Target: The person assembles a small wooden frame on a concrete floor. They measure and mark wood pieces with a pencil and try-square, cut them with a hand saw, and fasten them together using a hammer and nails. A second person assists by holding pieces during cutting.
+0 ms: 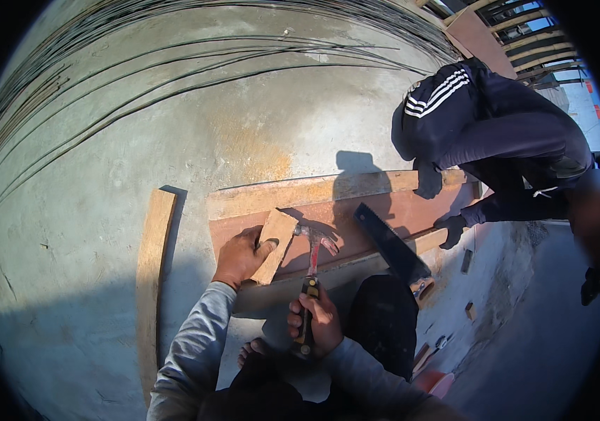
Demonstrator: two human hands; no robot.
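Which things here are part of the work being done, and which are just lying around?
Seem part of the work:
- hammer, in the right hand
- wood block, in the left hand
- boards, with another person's hands on them

Seem just lying about:
- saw, perhaps used too
- loose plank
- metal rods

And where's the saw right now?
In the head view, right of centre: the saw slants partly over the reddish panel, to the right of the hammer.

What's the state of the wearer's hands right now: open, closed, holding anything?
Left hand: closed on the short wooden block.
Right hand: closed around the handle of the claw hammer.
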